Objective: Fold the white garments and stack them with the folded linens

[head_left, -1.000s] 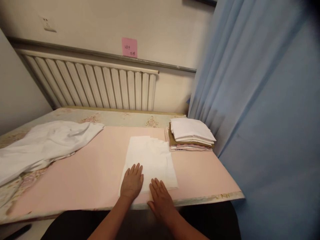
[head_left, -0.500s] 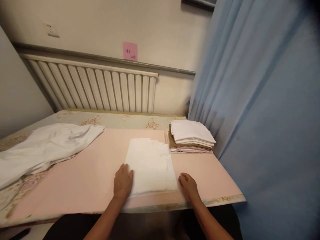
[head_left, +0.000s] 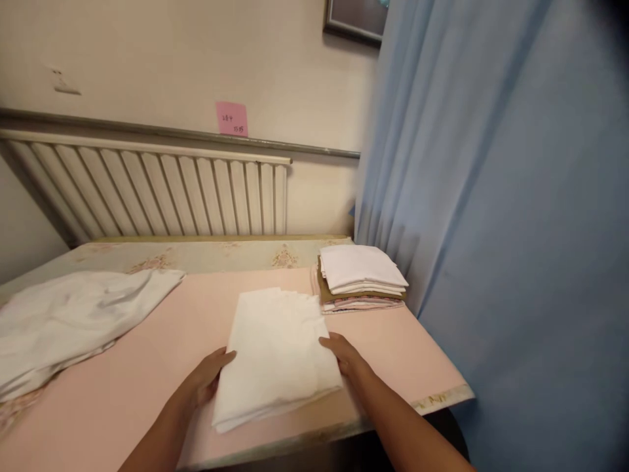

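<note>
A folded white cloth (head_left: 278,351) is held between my two hands over the pink-covered table; its near edge looks lifted. My left hand (head_left: 211,373) grips its left side, thumb on top and fingers hidden underneath. On the opposite side my right hand (head_left: 341,353) pinches the edge the same way, thumb above. Just beyond, to the right, sits a stack of folded cloths (head_left: 363,269), white on top with brown and patterned layers below. A loose, crumpled white cloth (head_left: 78,321) lies at the left.
The table's pink cover (head_left: 167,354) lies over a floral cloth (head_left: 285,255) that shows along the back. A blue curtain (head_left: 466,229) hangs close on the right. Behind the table are a white radiator (head_left: 162,190) and a wall with a pink note (head_left: 232,118).
Both hands have gone from resting beside the folded white cloth to gripping its sides, and its near edge has come up. The camera view has shifted slightly.
</note>
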### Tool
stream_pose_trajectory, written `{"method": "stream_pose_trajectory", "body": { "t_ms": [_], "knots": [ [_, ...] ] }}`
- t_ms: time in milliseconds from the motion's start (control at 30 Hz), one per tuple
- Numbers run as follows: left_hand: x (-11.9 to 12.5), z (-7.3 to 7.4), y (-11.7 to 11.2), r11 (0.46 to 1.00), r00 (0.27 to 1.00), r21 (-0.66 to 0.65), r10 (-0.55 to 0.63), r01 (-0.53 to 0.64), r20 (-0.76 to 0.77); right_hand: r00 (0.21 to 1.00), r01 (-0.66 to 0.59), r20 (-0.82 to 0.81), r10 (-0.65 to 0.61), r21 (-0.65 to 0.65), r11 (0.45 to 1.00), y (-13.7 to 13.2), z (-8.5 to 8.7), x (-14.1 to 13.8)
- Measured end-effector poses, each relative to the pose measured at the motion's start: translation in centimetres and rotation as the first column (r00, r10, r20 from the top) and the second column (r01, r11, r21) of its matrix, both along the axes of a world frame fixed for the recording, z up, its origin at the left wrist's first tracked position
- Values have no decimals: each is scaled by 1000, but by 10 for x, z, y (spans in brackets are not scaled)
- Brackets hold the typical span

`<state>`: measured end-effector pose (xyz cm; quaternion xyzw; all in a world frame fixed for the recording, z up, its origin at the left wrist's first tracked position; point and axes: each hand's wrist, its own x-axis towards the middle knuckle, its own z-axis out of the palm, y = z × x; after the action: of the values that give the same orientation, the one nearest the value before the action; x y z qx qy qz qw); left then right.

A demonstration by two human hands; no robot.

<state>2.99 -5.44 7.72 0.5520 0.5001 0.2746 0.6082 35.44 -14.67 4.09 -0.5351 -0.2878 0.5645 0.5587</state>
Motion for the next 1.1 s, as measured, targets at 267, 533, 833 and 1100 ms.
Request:
{"method": "stream_pose_trajectory", "body": {
  "t_ms": [267,533,833,1100],
  "knots": [
    [0,85,1,978,955,-130,-121,161,270,990,-136,54,132,80,987,26,43,-9],
    [59,194,49,983,972,114,-165,147,166,936,-216,333,111,297,930,60,179,67],
    [247,214,139,898,897,403,-317,179,309,903,11,392,-176,389,921,103,239,242],
    [344,186,167,888,847,376,-401,266,348,898,95,382,-218,317,944,106,216,333]
  ]
}}
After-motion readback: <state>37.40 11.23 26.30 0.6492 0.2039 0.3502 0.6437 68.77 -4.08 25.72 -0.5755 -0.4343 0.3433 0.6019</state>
